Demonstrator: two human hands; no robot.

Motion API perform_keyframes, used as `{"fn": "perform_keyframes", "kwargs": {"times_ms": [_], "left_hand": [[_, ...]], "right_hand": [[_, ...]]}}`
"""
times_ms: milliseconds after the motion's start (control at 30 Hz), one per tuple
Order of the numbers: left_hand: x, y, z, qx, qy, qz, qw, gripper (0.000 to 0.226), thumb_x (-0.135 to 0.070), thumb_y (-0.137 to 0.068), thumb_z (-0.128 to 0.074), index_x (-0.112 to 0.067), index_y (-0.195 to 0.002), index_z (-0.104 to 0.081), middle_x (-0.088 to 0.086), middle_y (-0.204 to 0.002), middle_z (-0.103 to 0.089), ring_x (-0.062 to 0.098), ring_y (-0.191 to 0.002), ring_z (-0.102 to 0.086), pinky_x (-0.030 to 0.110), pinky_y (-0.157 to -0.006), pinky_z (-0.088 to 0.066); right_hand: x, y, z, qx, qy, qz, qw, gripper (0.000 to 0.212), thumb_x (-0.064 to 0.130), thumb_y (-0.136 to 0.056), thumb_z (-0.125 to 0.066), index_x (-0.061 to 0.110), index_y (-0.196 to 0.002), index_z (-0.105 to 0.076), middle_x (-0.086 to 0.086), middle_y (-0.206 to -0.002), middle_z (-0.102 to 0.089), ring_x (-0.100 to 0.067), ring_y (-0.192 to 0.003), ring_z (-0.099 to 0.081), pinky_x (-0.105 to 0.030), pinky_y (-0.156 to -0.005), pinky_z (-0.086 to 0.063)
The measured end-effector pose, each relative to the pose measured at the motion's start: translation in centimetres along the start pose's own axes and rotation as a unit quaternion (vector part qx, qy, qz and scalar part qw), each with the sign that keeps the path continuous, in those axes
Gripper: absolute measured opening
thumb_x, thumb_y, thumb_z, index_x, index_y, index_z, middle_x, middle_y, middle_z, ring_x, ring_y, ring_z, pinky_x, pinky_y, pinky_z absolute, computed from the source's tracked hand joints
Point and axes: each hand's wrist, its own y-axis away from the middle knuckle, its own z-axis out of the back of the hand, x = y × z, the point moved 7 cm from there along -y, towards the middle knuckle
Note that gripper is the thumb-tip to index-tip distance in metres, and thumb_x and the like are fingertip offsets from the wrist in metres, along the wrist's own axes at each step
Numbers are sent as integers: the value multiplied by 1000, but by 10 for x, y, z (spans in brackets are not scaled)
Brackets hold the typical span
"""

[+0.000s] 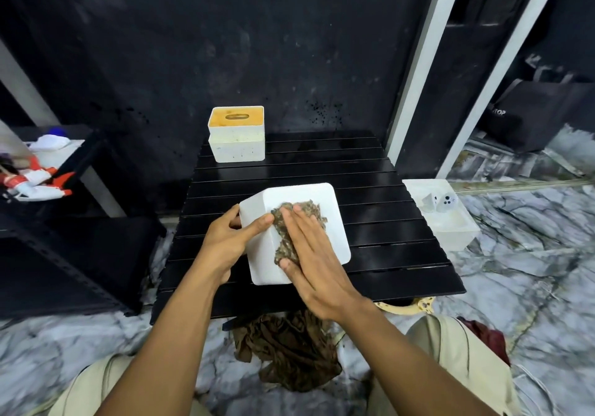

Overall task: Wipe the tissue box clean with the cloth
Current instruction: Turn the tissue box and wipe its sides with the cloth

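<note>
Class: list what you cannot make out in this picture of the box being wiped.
- Head view: much of the cloth, covered by the right hand.
- Head view: far and under faces of the tissue box, turned away from the camera.
- Head view: small objects in the white tray, too small.

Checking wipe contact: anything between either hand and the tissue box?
Only the cloth, pressed flat under the right hand against the tissue box. The left hand grips the box's left edge directly; nothing else visible intervenes.

Bare forearms (167,335) above beige loose-fitting trousers (450,367)
</note>
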Motion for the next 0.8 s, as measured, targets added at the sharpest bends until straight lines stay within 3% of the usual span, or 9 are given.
{"fn": "perform_keyframes", "kwargs": {"times_ms": [200,400,500,567,667,733,800], "left_hand": [[-4,-5,-6,14,-21,-7,1000,59,-50,-51,-85,-34,-105,-71,1,-104,-71,18,-93,-72,37,-85,-57],[0,-6,-4,6,-12,-2,1000,62,-49,-51,-84,-34,-109,-69,0,-112,-69,18,-96,-71,40,-90,-56],[0,-5,-2,4,-13,-5,1000,79,-53,-45,-87,-31,-118,-66,-3,-113,-68,17,-96,-71,42,-92,-55],[-1,-4,-1,-2,-19,-7,1000,88,-53,-44,-89,-29,-125,-63,-6,-112,-68,16,-95,-72,43,-92,-55],[-5,0,-6,-1,-30,-18,999,73,-36,-62,-89,-28,-128,-59,-9,-111,-67,14,-95,-71,36,-87,-56],[-8,3,-10,2,-48,-30,998,56,-28,-70,-86,-33,-119,-60,-13,-108,-67,10,-93,-70,27,-78,-55],[-8,5,-10,-1,-54,-32,998,44,-25,-73,-85,-41,-105,-60,-14,-105,-66,11,-93,-70,28,-77,-55]], "right_hand": [[6,-28,21,-17,-2,27,1000,64,13,-101,-46,13,-155,-12,2,-164,-11,-9,-151,4,-45,-123,-7],[-4,30,-5,-9,14,47,999,60,14,-100,-49,13,-153,-22,5,-163,-14,-17,-152,-4,-50,-122,-11],[-27,46,-6,-12,55,49,997,54,20,-101,-44,16,-152,-27,5,-163,-15,-19,-152,-6,-51,-122,-10],[-57,43,2,-67,-2,-40,997,52,26,-102,-40,18,-152,-28,7,-163,-15,-15,-151,-5,-49,-123,-10],[-103,31,21,-183,-167,-233,940,51,32,-103,-38,23,-152,-28,12,-160,-15,-5,-148,-10,-40,-123,-13],[-114,21,25,-211,-235,-280,907,47,23,-104,-41,21,-150,-32,8,-155,-25,-4,-142,-25,-35,-121,-20],[-122,16,26,-218,-289,-306,880,44,19,-103,-43,20,-147,-37,5,-149,-36,-6,-132,-38,-28,-116,-30]]}}
